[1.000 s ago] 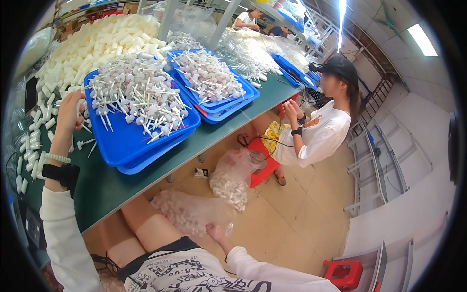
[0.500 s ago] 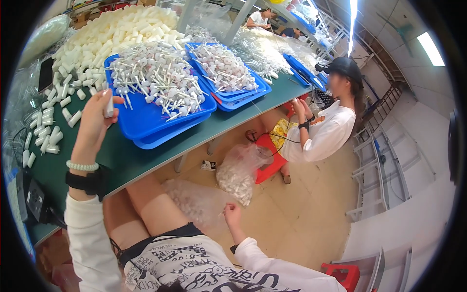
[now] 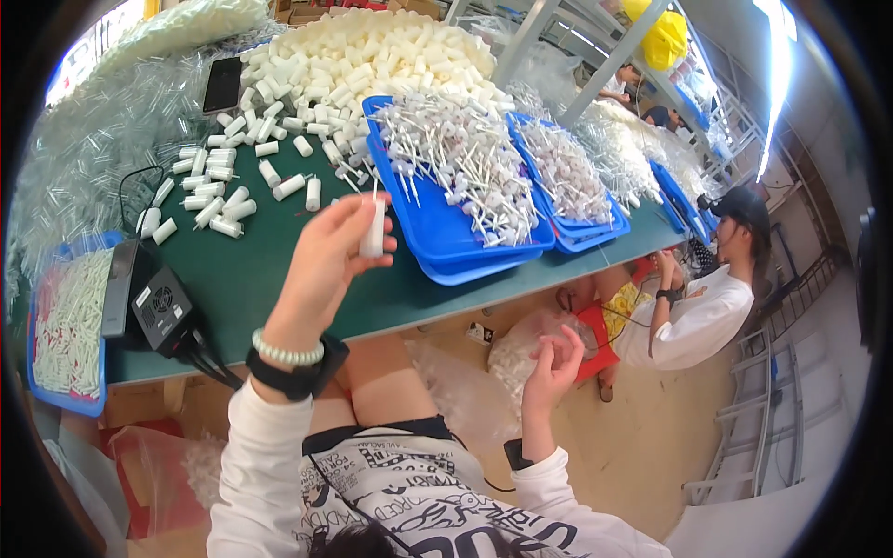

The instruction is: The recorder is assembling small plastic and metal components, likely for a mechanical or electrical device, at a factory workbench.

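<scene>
My left hand [image 3: 326, 251] is raised over the green table, left of a blue tray. Its thumb and fingers pinch a small white cylinder [image 3: 374, 234], upright, with a thin stem seeming to rise from its top. My right hand [image 3: 551, 370] hovers beyond the table's front edge, over my lap's right side, its fingers loosely curled and apart, with nothing visible in them. The blue tray [image 3: 423, 256] is heaped with white stemmed pieces [image 3: 465, 167]. Several loose white cylinders [image 3: 214, 186] lie on the table to the left.
A large pile of cream cylinders [image 3: 372, 56] covers the back, beside a black phone [image 3: 223, 86]. Clear tubes [image 3: 102, 139] heap up at left, near a black device [image 3: 163, 302] with cables and a tray of pale sticks [image 3: 70, 325]. Another person [image 3: 698, 307] sits at right.
The view has swung left, bringing the black device and stick tray into sight. My left hand still holds the white cylinder, and my right hand has come up, its fingers spreading.
</scene>
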The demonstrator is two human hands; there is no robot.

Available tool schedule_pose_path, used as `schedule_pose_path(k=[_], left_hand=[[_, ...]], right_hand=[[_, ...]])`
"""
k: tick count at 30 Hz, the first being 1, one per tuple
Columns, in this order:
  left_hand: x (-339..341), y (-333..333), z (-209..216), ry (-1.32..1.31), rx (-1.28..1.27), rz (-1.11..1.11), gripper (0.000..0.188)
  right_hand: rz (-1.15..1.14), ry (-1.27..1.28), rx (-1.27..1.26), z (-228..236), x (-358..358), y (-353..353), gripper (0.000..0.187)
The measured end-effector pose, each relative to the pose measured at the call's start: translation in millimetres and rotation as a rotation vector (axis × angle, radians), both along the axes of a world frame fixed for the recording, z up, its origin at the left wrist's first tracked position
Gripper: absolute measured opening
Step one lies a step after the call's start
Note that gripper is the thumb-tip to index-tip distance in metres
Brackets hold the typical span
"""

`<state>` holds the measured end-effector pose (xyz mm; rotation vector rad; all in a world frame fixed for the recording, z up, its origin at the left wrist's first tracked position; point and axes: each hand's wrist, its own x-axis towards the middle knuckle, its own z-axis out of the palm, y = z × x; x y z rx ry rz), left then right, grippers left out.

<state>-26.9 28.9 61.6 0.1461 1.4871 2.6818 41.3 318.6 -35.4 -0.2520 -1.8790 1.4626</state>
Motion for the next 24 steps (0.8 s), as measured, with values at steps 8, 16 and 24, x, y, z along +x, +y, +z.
schedule_pose_path(k=[8, 16, 24], left_hand=[[9.2, -14.2, -28.6, -0.043, 0.171, 0.031, 0.033], [-10.7, -19.9, -54.1, -0.101, 0.244, 0.153, 0.026], [-10.4, -18.1, -59.7, -0.184, 0.335, 0.263, 0.023]], right_hand=[[0.285, 0.181, 0.096, 95.5, -68.0, -85.8, 0.014], [0.596, -0.141, 0.261, 102.8, -81.6, -167.9, 0.011], [0.712, -0.296, 0.250, 94.0, -85.1, -206.3, 0.015]])
